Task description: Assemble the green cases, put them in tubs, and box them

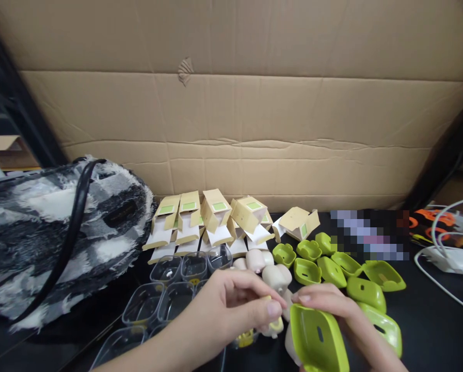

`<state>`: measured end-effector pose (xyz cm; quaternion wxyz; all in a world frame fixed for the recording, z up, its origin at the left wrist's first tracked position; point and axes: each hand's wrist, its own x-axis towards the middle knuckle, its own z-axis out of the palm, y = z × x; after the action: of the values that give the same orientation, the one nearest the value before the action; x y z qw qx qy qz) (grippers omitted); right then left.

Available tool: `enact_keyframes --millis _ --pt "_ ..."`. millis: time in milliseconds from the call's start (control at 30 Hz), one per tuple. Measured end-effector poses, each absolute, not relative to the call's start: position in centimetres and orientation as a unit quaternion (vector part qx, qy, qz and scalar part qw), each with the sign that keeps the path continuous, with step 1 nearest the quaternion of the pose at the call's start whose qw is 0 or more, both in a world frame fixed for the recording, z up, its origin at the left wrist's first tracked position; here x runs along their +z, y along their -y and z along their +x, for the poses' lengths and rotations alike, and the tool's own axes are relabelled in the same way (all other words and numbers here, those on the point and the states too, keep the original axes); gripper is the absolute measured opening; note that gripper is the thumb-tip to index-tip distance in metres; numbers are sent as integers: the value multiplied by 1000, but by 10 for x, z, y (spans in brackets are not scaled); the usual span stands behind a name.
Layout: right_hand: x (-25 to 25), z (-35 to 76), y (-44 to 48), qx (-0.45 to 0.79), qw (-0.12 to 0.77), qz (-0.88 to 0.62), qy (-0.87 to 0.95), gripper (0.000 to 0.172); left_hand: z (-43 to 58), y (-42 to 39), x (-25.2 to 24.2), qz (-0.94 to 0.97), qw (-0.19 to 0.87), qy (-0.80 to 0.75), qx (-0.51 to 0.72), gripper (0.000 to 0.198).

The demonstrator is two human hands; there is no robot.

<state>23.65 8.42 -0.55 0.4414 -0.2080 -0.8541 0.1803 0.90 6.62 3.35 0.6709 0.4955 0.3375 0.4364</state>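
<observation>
My left hand [231, 305] is pinched on a small pale yellow piece [274, 325] low in the middle of the view. My right hand [332, 305] grips a lime green plastic shell [318, 338], held upright with its hollow side and a small slot facing me. The two hands nearly touch above the black table [428, 320]. Cream-coloured figure parts [275, 276] lie just beyond my fingers.
Several green shells [343, 268] lie at the right. Small open kraft boxes [216, 217] stand in a row behind clear plastic cups [169, 289]. A black and white fuzzy bag [53, 232] fills the left. A cardboard wall [235, 129] backs the table. White charger and cables [448, 256] sit far right.
</observation>
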Motion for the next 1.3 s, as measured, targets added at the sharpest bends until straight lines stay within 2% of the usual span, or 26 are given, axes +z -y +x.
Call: enact_keyframes --millis 267,433,667,767,900,1067,1167,1300 --pt "-4 235 -80 168 448 -232 847 61 10 -66 45 473 649 -397 445 20" --pt "-6 235 -81 176 455 -232 842 59 11 -64 46 453 671 -373 454 19" --pt "-10 237 -82 149 454 -231 848 52 14 -62 33 493 620 -432 430 22" --pt "-11 238 -84 143 460 -235 844 52 14 -61 37 602 506 -455 418 13" --pt "-13 235 -88 147 475 -215 841 54 13 -59 40 760 262 -401 440 13" --pt "-15 232 -80 167 451 -239 843 56 13 -53 36 814 65 -350 460 10" --pt "-15 231 -76 178 453 -237 840 58 14 -51 36 825 0 -345 447 8" --pt "-17 230 -76 203 450 -225 840 57 15 -53 33 846 -11 -331 418 2"
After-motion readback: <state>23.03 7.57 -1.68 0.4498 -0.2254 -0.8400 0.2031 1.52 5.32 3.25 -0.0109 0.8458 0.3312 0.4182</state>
